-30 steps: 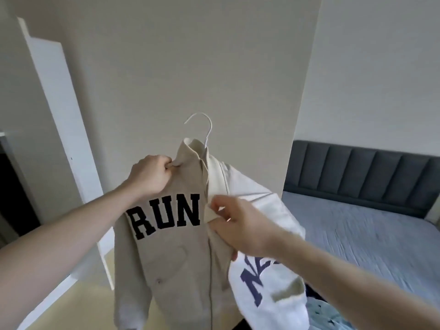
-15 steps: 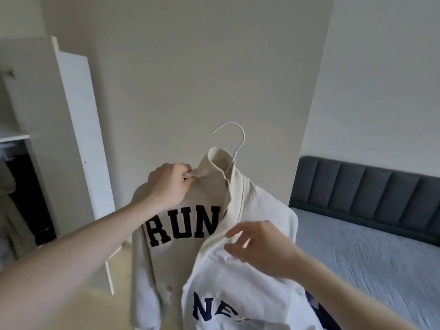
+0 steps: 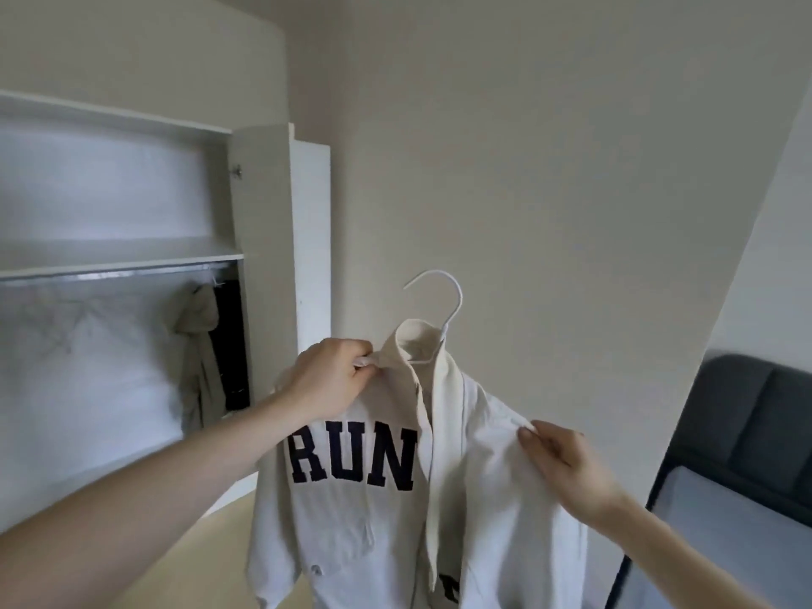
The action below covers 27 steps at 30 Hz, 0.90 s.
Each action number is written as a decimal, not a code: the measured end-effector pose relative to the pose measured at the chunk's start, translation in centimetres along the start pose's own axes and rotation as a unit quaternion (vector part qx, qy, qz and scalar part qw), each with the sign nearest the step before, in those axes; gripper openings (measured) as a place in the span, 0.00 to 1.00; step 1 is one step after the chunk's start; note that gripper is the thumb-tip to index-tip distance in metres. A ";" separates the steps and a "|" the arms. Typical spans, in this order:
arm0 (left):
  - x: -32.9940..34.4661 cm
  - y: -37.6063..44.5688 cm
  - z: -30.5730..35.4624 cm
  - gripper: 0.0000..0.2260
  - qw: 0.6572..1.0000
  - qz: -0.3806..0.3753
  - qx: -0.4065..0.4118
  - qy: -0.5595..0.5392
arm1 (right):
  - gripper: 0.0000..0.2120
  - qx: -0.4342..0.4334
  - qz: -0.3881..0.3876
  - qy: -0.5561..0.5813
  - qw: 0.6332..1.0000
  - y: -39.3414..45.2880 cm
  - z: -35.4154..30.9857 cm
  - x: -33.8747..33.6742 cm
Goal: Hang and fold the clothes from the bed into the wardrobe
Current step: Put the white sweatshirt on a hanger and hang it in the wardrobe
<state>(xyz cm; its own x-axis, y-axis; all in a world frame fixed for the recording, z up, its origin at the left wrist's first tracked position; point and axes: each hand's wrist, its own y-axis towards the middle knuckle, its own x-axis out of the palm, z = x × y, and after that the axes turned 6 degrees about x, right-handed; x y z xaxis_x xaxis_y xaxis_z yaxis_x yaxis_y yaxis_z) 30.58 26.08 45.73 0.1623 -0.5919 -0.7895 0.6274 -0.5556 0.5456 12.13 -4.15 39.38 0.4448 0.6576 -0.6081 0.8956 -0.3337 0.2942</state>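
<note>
While the left hand (image 3: 331, 380) pinches the cream jacket (image 3: 351, 498) at its collar, keeping it on the white hanger (image 3: 441, 309), the right hand (image 3: 560, 465) pinches its right shoulder, seemingly squaring it for the wardrobe (image 3: 259, 265) rail at far left.

Wardrobe (image 3: 259, 239) is open, door (image 3: 313, 239) swung out just right of it. Under the shelf (image 3: 123, 259) the rail (image 3: 110, 274) already carries a beige garment (image 3: 197, 345) near the wardrobe's right wall, plus a blurred pale mass further left, so that stretch looks crowded. Only a narrow dark gap shows right of the beige garment. Both hands, left (image 3: 327, 380) and right (image 3: 560, 465), are gripping the jacket (image 3: 395, 454) on its hanger (image 3: 444, 301), right of the door, bare wall behind. Bed (image 3: 742, 432) blocks the far right.
</note>
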 end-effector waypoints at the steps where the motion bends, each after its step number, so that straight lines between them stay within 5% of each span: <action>1: -0.7 -0.5 -0.6 0.11 1.000 -0.006 -0.016 0.008 | 0.22 -0.005 -0.014 0.027 1.000 0.7 -0.5 1.4; 12: -3.7 -3.9 -7.1 0.08 0.990 0.019 -0.090 0.107 | 0.22 0.008 -0.126 0.122 0.984 5.4 -8.3 16.4; 20: -5.7 -4.0 -21.7 0.10 0.974 -0.004 -0.145 0.172 | 0.19 0.000 -0.260 0.213 0.942 10.3 -15.9 27.4; 27: -8.1 -4.2 -31.8 0.07 0.974 0.029 -0.223 0.022 | 0.21 0.009 -0.247 0.250 0.936 14.7 -20.4 37.3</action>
<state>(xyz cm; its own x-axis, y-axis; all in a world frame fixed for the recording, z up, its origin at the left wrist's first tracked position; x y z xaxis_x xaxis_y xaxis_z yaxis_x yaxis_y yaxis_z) 50.84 51.84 40.89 0.2342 -0.5836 -0.7775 0.8831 -0.2068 0.4212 42.05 29.28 36.04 -0.0714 0.9668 -0.2453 0.9948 0.0869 0.0533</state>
